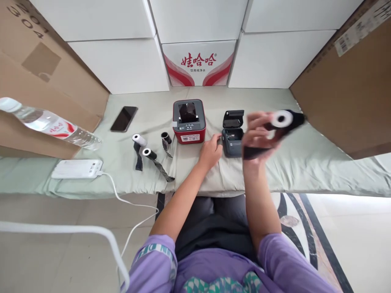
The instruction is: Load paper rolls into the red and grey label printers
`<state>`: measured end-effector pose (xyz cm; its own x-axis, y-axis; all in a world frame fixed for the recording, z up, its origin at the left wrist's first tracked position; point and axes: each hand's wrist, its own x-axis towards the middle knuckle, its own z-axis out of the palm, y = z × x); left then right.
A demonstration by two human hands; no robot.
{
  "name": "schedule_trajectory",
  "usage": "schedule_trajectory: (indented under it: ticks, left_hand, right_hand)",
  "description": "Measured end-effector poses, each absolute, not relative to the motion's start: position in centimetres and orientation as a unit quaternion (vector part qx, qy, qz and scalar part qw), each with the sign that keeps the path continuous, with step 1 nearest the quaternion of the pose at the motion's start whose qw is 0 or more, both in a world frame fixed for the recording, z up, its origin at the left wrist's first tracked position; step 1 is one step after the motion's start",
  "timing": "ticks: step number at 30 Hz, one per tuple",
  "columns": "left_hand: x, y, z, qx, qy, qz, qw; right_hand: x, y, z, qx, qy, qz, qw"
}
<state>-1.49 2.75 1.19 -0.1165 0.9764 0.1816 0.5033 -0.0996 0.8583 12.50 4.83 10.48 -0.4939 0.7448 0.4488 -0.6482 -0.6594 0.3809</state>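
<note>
Black ribbon (255, 153), slack below the roll (287, 121) the right hand (259, 132) clamps, could snag the open-lidded printer (232, 145) beside the half-curled left hand (211, 150).

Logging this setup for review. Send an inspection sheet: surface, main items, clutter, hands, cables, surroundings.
surface: wrinkled pale green cloth
main items: red-and-black device; small dark device, lid up; white roll, white-cored black roll and all-black roll on the cloth, each with a loose dark strip
clutter: phone, bottle, white block
left hand: fingers at the small dark device's left side; contact unclear
right hand: raised, fingers around the held roll; blurred
cables: white cable from the white block, over the cloth's front edge
surroundings: white boxes behind, red-lettered box among them; left brown carton, right brown carton
</note>
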Motion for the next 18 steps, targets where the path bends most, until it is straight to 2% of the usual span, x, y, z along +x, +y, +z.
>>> schedule_trajectory:
  ticks: [2,4,6,8,10,14,18]
  left_hand:
    - [-1.5,2.4,1.6,0.608,0.615,0.422,0.274]
    - [-1.6,2.2,1.9,0.612,0.619,0.412,0.268]
    - [-1.6,2.2,2.1,0.614,0.624,0.405,0.264]
    - [-1.6,2.2,2.2,0.613,0.624,0.405,0.265]
    - [-1.6,2.3,2.1,0.612,0.619,0.413,0.271]
    - [-1.6,2.3,2.0,0.610,0.613,0.421,0.273]
    - [-1.6,2.3,2.1,0.610,0.620,0.412,0.270]
  right_hand:
    - [15.8,5.2,9.7,0.284,0.089,0.815,0.496]
    - [18.0,6.0,8.9,0.069,-0.149,0.750,0.641]
    - [19.1,7.0,8.2,-0.167,-0.397,0.624,0.652]
    - [19.5,8.2,7.9,-0.300,-0.565,0.503,0.581]
    - [19.5,9.3,8.0,-0.354,-0.696,0.384,0.493]
    - [18.2,11.5,8.4,-0.356,-0.867,0.189,0.294]
    - [16.5,13.1,7.9,-0.364,-0.906,0.098,0.194]
